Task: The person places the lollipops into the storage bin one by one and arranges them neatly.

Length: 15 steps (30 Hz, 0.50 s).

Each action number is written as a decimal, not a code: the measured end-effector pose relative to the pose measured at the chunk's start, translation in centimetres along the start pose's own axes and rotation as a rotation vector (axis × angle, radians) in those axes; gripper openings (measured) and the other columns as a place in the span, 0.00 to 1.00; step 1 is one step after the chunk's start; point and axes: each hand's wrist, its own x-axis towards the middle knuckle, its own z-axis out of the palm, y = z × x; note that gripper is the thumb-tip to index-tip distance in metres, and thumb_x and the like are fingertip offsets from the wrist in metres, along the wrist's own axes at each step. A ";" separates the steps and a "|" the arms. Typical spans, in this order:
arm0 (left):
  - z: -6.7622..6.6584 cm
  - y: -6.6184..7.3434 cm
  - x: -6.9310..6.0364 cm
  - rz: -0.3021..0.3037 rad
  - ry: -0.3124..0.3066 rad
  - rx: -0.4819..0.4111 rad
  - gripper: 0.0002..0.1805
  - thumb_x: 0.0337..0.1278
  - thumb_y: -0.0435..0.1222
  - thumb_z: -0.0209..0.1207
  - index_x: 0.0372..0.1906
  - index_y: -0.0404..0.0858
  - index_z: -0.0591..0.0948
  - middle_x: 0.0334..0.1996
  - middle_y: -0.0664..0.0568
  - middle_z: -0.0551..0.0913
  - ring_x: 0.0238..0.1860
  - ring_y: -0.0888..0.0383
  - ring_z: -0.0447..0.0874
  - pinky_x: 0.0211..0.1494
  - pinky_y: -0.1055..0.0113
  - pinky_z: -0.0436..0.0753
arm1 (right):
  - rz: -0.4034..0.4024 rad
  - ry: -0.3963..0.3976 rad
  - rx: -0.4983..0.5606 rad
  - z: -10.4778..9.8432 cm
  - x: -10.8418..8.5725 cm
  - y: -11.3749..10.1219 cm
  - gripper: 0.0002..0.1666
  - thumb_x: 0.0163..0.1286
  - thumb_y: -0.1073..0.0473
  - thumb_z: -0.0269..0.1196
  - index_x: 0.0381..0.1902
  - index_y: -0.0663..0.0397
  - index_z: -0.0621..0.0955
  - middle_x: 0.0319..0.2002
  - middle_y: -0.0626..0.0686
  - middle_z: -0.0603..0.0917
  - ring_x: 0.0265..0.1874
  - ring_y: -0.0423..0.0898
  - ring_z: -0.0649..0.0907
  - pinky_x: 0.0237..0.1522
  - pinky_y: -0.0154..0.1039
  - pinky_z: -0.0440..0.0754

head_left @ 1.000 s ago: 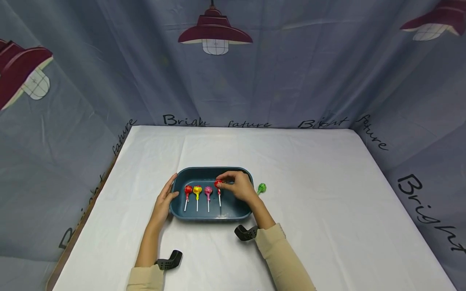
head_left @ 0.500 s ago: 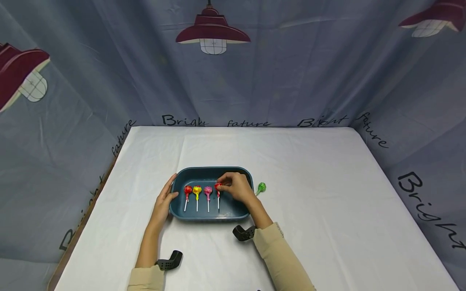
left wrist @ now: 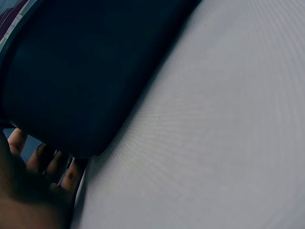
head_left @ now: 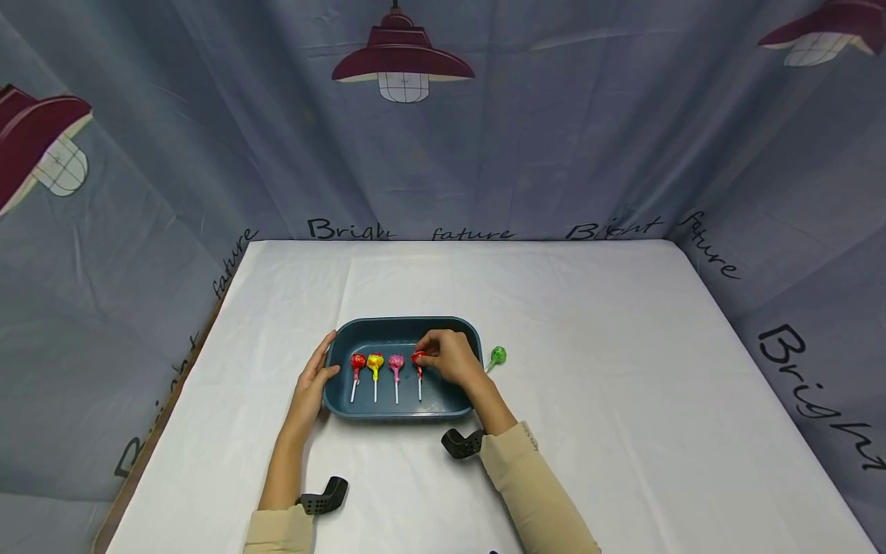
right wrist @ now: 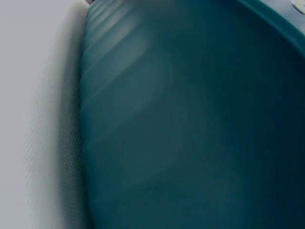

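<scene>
A dark teal tray [head_left: 401,413] sits on the white-covered table. At its left end my left hand [head_left: 309,383] holds the rim, thumb over the edge and fingers along the outside. In the left wrist view, fingers [left wrist: 69,176] touch the tray's outer wall. Inside the tray, my right hand [head_left: 450,358] pinches the head of a red lollipop [head_left: 419,377], whose white stick points toward me. Left of it lie a pink lollipop [head_left: 396,363], a yellow lollipop [head_left: 375,362] and another red lollipop [head_left: 357,363], in a row. The right wrist view shows only the tray wall, not the fingers.
A green lollipop [head_left: 498,355] lies on the white tablecloth [head_left: 623,369], just outside the tray's right end. Grey curtains [head_left: 540,138] printed with lamps and lettering enclose the table's back and sides. Each wrist wears a black camera [head_left: 462,444].
My right hand has lowered the red lollipop slightly toward me and then shifted it a little right, still pinching it. The left hand and tray stay in place.
</scene>
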 end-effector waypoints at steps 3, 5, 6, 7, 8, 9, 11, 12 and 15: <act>0.3 1.0 -0.4 -0.009 -0.004 -0.010 0.29 0.65 0.30 0.44 0.70 0.49 0.60 0.71 0.54 0.52 0.71 0.55 0.41 0.69 0.52 0.44 | 0.032 -0.004 -0.023 0.1 0.1 0.0 0.06 0.54 0.65 0.69 0.31 0.59 0.82 0.28 0.50 0.85 0.29 0.40 0.83 0.33 0.34 0.80; 0.4 1.7 -0.7 -0.011 -0.011 -0.008 0.29 0.65 0.29 0.44 0.70 0.45 0.59 0.71 0.52 0.51 0.71 0.54 0.40 0.69 0.51 0.44 | 0.043 -0.006 -0.039 0.2 0.1 0.2 0.07 0.54 0.65 0.69 0.31 0.59 0.82 0.28 0.50 0.84 0.29 0.41 0.83 0.33 0.34 0.79; 0.5 2.0 -0.8 -0.014 -0.013 -0.005 0.29 0.65 0.29 0.44 0.71 0.45 0.58 0.71 0.52 0.51 0.71 0.54 0.40 0.69 0.52 0.44 | 0.049 -0.007 -0.042 0.3 0.1 0.2 0.07 0.53 0.65 0.69 0.31 0.58 0.82 0.28 0.50 0.84 0.29 0.41 0.83 0.33 0.34 0.79; 0.5 2.0 -0.8 -0.016 -0.008 -0.003 0.29 0.65 0.29 0.44 0.70 0.44 0.59 0.71 0.52 0.51 0.71 0.54 0.41 0.69 0.53 0.45 | 0.052 -0.008 -0.047 0.3 0.2 0.2 0.07 0.53 0.64 0.69 0.31 0.58 0.82 0.28 0.50 0.84 0.29 0.41 0.83 0.33 0.33 0.79; 0.5 2.1 -0.8 -0.013 -0.009 -0.003 0.29 0.64 0.28 0.44 0.70 0.43 0.58 0.71 0.52 0.51 0.71 0.55 0.41 0.69 0.53 0.45 | 0.051 -0.011 -0.050 0.3 0.2 0.2 0.07 0.54 0.64 0.69 0.31 0.58 0.82 0.28 0.49 0.84 0.29 0.41 0.83 0.33 0.32 0.79; 0.5 2.1 -0.8 -0.010 -0.009 -0.007 0.29 0.64 0.28 0.43 0.71 0.42 0.58 0.71 0.51 0.51 0.71 0.55 0.41 0.69 0.54 0.45 | 0.049 -0.011 -0.051 0.3 0.1 0.1 0.07 0.54 0.64 0.69 0.31 0.58 0.82 0.28 0.49 0.84 0.29 0.41 0.83 0.32 0.32 0.79; 0.5 2.0 -0.7 -0.002 -0.010 -0.021 0.30 0.64 0.27 0.43 0.70 0.42 0.58 0.71 0.51 0.52 0.71 0.57 0.41 0.69 0.56 0.45 | 0.044 -0.015 -0.050 0.3 0.2 0.1 0.06 0.54 0.64 0.69 0.31 0.58 0.82 0.28 0.49 0.84 0.29 0.40 0.83 0.32 0.31 0.78; 0.5 1.9 -0.6 0.006 -0.013 -0.028 0.30 0.64 0.26 0.43 0.71 0.41 0.58 0.71 0.51 0.52 0.71 0.56 0.41 0.69 0.57 0.45 | 0.046 -0.016 -0.047 0.3 0.1 0.1 0.06 0.54 0.64 0.69 0.31 0.58 0.82 0.28 0.49 0.84 0.29 0.40 0.82 0.33 0.31 0.78; 0.3 1.2 -0.3 0.019 -0.021 -0.047 0.30 0.64 0.26 0.43 0.71 0.42 0.58 0.71 0.52 0.52 0.71 0.58 0.41 0.70 0.59 0.45 | 0.051 -0.021 -0.048 0.2 0.1 0.0 0.06 0.54 0.65 0.69 0.31 0.58 0.82 0.28 0.49 0.84 0.29 0.40 0.82 0.33 0.32 0.79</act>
